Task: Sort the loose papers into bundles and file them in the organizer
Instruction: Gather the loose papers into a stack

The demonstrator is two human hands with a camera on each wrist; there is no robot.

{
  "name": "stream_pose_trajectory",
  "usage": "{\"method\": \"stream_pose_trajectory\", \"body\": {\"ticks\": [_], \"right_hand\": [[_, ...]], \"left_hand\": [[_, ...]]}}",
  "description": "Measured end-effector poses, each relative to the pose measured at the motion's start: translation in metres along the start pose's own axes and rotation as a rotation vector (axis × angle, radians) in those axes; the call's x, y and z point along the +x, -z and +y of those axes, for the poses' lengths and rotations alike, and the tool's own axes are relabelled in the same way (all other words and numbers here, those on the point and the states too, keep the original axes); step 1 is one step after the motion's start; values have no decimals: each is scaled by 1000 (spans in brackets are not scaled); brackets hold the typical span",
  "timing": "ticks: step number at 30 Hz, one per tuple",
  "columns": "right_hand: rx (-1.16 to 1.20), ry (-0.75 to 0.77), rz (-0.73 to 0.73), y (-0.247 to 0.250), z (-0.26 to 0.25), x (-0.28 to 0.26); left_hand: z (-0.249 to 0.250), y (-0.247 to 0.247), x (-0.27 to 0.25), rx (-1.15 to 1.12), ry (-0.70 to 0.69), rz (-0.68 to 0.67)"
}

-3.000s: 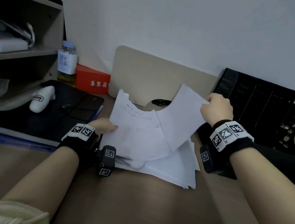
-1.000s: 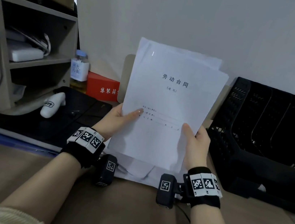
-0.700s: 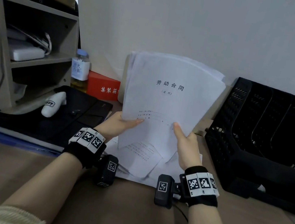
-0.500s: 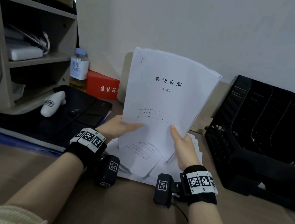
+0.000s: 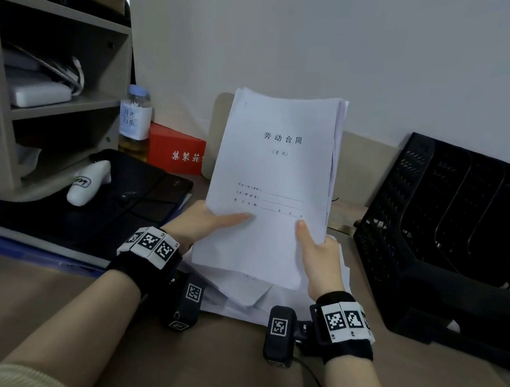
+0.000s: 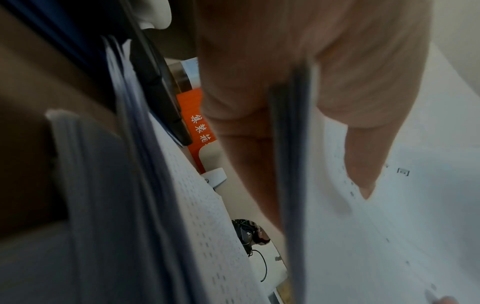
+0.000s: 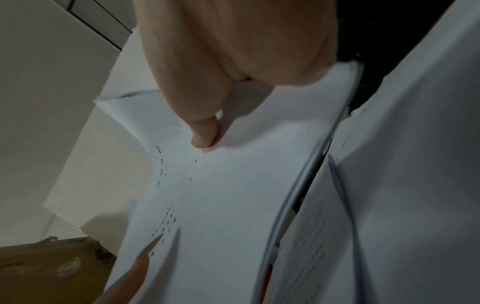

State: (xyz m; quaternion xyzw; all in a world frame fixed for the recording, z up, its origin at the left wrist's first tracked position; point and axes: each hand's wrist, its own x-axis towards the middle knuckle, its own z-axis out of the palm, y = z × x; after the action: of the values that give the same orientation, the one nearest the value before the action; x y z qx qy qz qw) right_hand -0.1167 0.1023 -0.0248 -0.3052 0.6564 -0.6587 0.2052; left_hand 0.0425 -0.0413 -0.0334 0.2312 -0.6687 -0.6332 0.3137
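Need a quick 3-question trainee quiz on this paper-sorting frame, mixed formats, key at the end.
1. True or false: both the left hand and the right hand grip the upright bundle.
2. Which side of the bundle is the black organizer on? A) person's left B) person's right
3. Fill in: more loose papers lie on the ____ under the bundle.

Key: 1 true; 2 B; 3 desk.
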Motion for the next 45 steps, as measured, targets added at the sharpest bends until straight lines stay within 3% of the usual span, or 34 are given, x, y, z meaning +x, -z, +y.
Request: {"method": "stream_pose_trajectory", "body": {"ticks": [9, 15, 25, 35, 45], "right_hand": [[33, -122, 72, 3, 6, 10], [6, -336, 49, 12, 15, 20], [176, -563, -42, 13, 13, 14], [163, -577, -45, 8, 30, 22], [-71, -537, -129, 4, 35, 15]], "left_hand": [[-2, 24, -2, 50, 88, 66], [-3, 38, -2, 170, 143, 153], [-15, 42, 6, 357, 267, 118], [-19, 47, 8, 506, 367, 136], [-18, 47, 8, 464, 387, 76]]}}
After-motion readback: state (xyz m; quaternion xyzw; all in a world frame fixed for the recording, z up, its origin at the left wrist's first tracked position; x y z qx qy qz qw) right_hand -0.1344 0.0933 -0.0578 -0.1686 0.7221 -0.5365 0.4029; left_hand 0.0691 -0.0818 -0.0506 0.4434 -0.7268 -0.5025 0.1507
